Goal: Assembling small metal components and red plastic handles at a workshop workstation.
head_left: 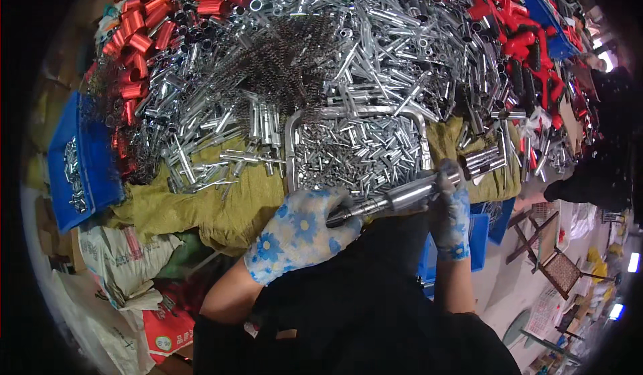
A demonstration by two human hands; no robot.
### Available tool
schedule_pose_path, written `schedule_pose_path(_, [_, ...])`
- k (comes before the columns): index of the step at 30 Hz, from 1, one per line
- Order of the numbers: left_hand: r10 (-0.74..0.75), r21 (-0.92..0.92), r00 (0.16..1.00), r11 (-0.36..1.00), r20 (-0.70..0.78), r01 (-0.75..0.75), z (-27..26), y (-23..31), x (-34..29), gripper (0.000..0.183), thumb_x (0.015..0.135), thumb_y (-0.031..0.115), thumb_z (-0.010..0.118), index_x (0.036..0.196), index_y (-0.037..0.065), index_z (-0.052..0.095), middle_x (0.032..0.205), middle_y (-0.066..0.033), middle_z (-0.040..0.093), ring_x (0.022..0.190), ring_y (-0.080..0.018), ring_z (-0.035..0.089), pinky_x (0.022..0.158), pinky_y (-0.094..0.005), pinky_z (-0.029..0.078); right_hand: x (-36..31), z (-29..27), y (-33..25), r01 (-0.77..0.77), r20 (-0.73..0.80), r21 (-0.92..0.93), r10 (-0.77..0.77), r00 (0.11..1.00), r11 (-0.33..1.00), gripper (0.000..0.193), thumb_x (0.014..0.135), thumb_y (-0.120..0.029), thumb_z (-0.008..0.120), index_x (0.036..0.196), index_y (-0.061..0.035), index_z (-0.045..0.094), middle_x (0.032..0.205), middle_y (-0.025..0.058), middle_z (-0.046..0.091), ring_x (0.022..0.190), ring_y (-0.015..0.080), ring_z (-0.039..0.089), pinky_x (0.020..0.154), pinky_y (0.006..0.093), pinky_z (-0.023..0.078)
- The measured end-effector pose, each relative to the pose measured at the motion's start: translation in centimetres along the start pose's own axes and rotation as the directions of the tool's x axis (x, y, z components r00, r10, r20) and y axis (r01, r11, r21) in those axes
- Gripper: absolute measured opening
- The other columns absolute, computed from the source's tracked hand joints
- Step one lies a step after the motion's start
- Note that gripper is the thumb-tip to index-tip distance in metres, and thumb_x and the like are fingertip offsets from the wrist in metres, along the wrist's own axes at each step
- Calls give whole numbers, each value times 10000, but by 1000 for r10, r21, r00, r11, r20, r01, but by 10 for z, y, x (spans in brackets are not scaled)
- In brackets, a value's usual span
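Both my hands wear pale gloves with blue flowers. My left hand (pixel 305 231) is closed around the thin, dark-tipped end of a shiny stepped metal cylinder (pixel 410 194). The thicker end lies in the grip of my right hand (pixel 450 207), whose fingers wrap over it. The cylinder is held nearly level, tilted up to the right, in front of the near edge of a metal tray (pixel 290 151). Small metal pins and sleeves (pixel 362 144) fill that tray. Past my right hand, several shiny tubes (pixel 483 161) stick out; whether they touch the cylinder I cannot tell.
Behind the tray spreads a heap of metal parts (pixel 382 47), with dark springs (pixel 284 60) on it. Red tubes (pixel 140 42) lie left, red handle-like parts (pixel 521 43) right. Blue bins (pixel 80 154), a yellow-green sack (pixel 221 204), white bags (pixel 120 268) and a chair (pixel 559 271) surround me.
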State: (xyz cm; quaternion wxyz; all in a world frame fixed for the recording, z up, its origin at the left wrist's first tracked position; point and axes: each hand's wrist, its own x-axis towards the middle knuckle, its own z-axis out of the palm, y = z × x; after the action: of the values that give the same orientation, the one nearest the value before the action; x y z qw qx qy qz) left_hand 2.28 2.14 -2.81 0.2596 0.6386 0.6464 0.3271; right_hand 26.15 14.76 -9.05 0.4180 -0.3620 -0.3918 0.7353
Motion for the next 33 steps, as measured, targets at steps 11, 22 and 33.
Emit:
schedule_pose_path(11, [-176,-72,969,979,175,191,9,-5,-5,308,872,232,652,1118,46,651,905,-168,682,853,-307,662,763,-395,503,-31,28,36,-107,219,-552,268,938,827,703,922,-500,545,1334,46,383,1181,162,531,1031,205,538,939,336,433])
schedule_pose_path(22, [-475,-290,878,849,-52,442,4,-26,-11,404,887,215,625,1199,-39,595,927,-121,687,862,-136,621,800,-290,481,43,52,0,430,434,-901,-157,887,-58,197,889,-176,595,1066,-127,665,1004,121,637,874,325,640,736,402,510])
schedule_pose_path(33, [-447,-311,886,865,-123,394,3,-22,-10,392,867,209,646,1198,1,613,958,-134,691,854,-158,642,789,-300,492,26,84,-14,415,390,-791,-153,908,450,142,916,-147,586,977,-23,552,796,122,599,721,277,618,675,359,491])
